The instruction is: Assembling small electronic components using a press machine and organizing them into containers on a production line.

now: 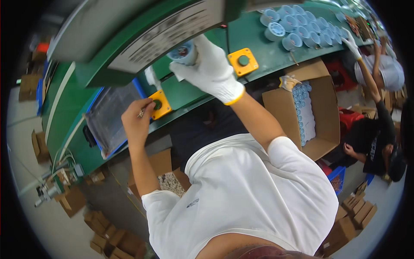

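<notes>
My right hand (209, 69), in a white glove with a yellow cuff edge, grips a light blue plastic cup (188, 57) beneath the green machine head. Something dark and reddish shows inside the cup, too small to name. My bare left hand (137, 116) is closed, with small metallic parts (141, 112) showing between its fingers. Its fingertips touch or nearly touch the green push button on the left yellow switch box (162, 110) at the bench edge. A second yellow switch box (243, 61) with a green button sits right of my gloved hand.
The green machine (129, 56) overhangs the bench. Left of it lies a blue-rimmed tray (113, 118). Several light blue cups (302, 28) crowd the far right of the bench. An open carton (321, 121) with blue pieces stands below. Two co-workers (375, 73) are at the right.
</notes>
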